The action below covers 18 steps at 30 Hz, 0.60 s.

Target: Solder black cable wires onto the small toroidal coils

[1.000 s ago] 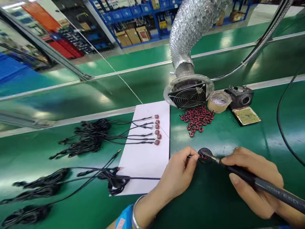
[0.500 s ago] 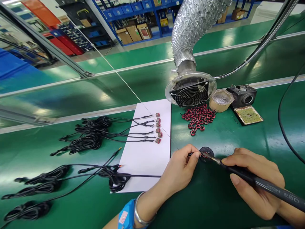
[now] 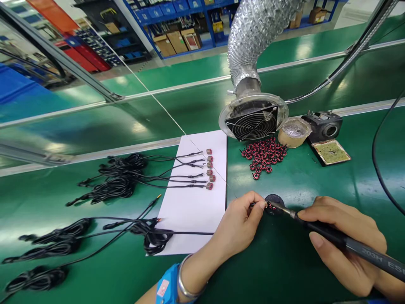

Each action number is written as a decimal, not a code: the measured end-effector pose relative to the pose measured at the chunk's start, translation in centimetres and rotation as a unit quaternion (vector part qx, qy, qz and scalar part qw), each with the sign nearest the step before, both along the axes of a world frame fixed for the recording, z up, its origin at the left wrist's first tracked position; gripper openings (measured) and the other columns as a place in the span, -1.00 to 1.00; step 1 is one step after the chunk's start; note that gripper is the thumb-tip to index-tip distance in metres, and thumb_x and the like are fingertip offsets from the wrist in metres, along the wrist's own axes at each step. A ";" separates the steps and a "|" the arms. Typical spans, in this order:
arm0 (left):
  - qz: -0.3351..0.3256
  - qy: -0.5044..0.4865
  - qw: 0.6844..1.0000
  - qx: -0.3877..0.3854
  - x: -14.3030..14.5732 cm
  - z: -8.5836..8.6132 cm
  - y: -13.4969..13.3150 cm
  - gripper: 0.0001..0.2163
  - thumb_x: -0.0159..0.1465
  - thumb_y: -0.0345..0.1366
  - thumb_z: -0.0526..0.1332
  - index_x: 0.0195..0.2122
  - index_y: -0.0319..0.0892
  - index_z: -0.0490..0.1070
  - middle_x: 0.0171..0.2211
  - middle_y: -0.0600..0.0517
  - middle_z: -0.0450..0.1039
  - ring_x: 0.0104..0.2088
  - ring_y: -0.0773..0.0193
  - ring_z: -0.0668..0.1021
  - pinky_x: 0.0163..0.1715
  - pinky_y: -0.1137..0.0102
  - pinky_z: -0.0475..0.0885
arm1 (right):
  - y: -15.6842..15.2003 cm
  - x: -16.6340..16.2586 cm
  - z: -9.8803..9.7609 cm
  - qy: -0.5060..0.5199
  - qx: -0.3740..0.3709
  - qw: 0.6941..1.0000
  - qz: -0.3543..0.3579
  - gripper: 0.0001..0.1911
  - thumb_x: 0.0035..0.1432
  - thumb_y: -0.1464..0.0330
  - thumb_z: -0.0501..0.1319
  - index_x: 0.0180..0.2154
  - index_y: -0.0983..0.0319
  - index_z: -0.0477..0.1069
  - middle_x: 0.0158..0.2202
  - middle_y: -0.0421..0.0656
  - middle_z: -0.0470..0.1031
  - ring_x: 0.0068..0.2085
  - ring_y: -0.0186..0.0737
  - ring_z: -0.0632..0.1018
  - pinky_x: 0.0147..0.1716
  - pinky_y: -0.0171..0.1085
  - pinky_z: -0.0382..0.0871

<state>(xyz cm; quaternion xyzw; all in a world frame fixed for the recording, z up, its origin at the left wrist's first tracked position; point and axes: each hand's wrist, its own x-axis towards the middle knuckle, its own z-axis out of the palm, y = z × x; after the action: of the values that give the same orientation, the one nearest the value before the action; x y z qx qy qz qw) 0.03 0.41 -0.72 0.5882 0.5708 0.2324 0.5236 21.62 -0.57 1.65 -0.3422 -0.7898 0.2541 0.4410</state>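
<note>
My left hand [image 3: 238, 223] is closed in a pinch on the end of a black cable [image 3: 196, 233], at the near side of a small round black holder [image 3: 274, 204]. In my right hand [image 3: 351, 240] is a soldering iron [image 3: 329, 234], held like a pen. Its metal tip reaches the left fingertips over the holder. A small red-and-black part [image 3: 271, 206] sits on the holder, partly hidden by the tip. From the upper left, a thin pale wire [image 3: 167, 112] slants down toward the left hand; its far end is too fine to follow.
Ring-shaped red-and-black coils [image 3: 264, 154] lie piled under a fume extractor [image 3: 253, 122]. Beside them stand a round tub [image 3: 294, 131], an iron stand [image 3: 325, 126] and a sponge tray [image 3: 331, 152]. Bundled black cables [image 3: 117, 181] lie left, several ending in coils on white paper [image 3: 193, 207].
My right hand and the soldering iron have shifted slightly right and down, the tip staying by the holder. My left hand keeps its place.
</note>
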 end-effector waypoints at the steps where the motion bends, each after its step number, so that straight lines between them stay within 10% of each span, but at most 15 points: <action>1: 0.001 -0.001 1.000 -0.001 0.0 0.0 0.0 -0.74 0.36 -0.12 0.04 -0.35 -0.16 0.36 -0.46 0.09 0.27 -0.43 0.29 0.30 -0.46 0.43 0.16 | 0.0 0.0 0.0 0.003 -0.002 1.000 0.001 -0.72 0.11 0.56 0.11 -0.12 0.30 0.42 -0.46 -0.15 0.42 -0.50 -0.30 0.43 -0.56 -0.29 0.33; 18: -0.003 -0.007 1.000 -0.004 0.1 0.0 0.0 -0.75 0.37 -0.13 0.04 -0.36 -0.16 0.33 -0.52 0.13 0.18 -0.48 0.32 0.23 -0.49 0.43 0.11 | 0.5 -0.2 0.3 0.022 0.031 0.999 -0.018 -0.67 0.09 0.55 0.14 -0.09 0.28 0.43 -0.43 -0.14 0.46 -0.46 -0.23 0.48 -0.50 -0.24 0.40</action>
<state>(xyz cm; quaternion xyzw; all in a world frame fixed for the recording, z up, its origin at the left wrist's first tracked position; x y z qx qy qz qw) 0.12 0.39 -0.69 0.5860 0.5665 0.2327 0.5306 21.42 -0.07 1.96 -0.3362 -0.7812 0.2291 0.4736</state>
